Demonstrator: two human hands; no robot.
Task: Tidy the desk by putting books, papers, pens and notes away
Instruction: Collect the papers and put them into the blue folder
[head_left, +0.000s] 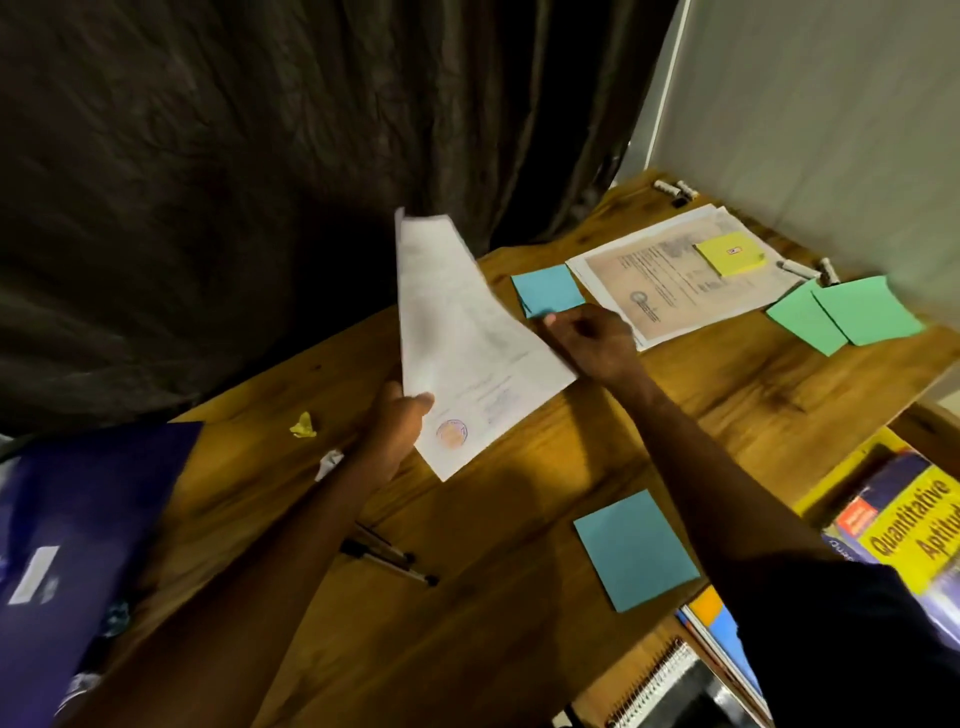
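In the head view, the left hand (397, 426) pinched the near corner of a stamped paper sheet (467, 343), its long axis rising up and away above the counter (727, 405). The right hand (592, 343), fingers curled with no visible grip, lay beside the sheet's right edge. It was the nearer hand to the paper stack (675, 275) lying farther right.

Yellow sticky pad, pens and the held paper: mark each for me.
yellow sticky pad (730, 253), head view, top face.
pens (387, 557), head view, mid-barrels.
held paper (467, 343), head view, centre of the sheet.
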